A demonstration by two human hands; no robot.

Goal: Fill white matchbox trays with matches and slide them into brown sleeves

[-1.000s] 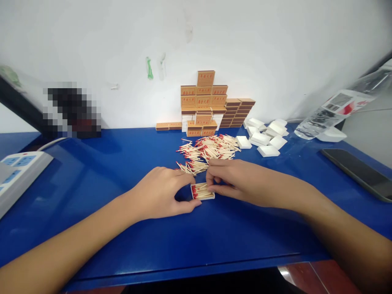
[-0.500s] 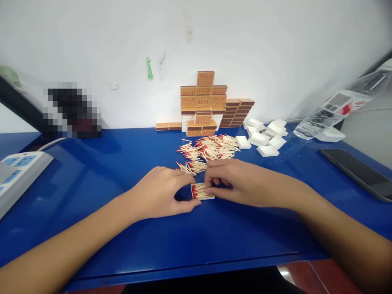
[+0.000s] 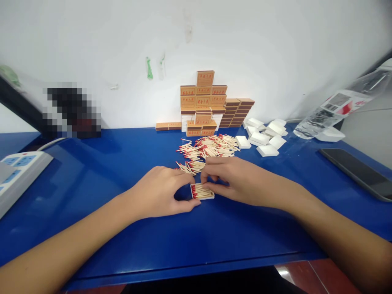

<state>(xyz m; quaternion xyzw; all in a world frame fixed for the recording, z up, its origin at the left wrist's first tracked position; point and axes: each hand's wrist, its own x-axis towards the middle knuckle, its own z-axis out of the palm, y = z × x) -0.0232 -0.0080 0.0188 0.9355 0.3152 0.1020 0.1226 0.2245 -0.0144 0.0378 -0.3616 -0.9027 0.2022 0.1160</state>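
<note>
A small white tray (image 3: 210, 197) holding red-tipped matches (image 3: 200, 191) lies on the blue table. My left hand (image 3: 167, 192) grips its left end between thumb and forefinger. My right hand (image 3: 228, 179) is over the tray's upper right part, fingertips pinched at the matches; whether a match is between them is too small to tell. Just beyond both hands spreads a loose pile of matches (image 3: 214, 146).
Stacked orange matchboxes (image 3: 203, 101) stand against the wall. Several white trays (image 3: 268, 150) lie right of the pile. A bottle (image 3: 333, 107) leans at the right, near a dark phone (image 3: 357, 169). A power strip (image 3: 27, 175) sits at the left.
My right hand has shifted slightly left and up over the tray, uncovering its right end. My left hand and the tray have stayed nearly where they were.
</note>
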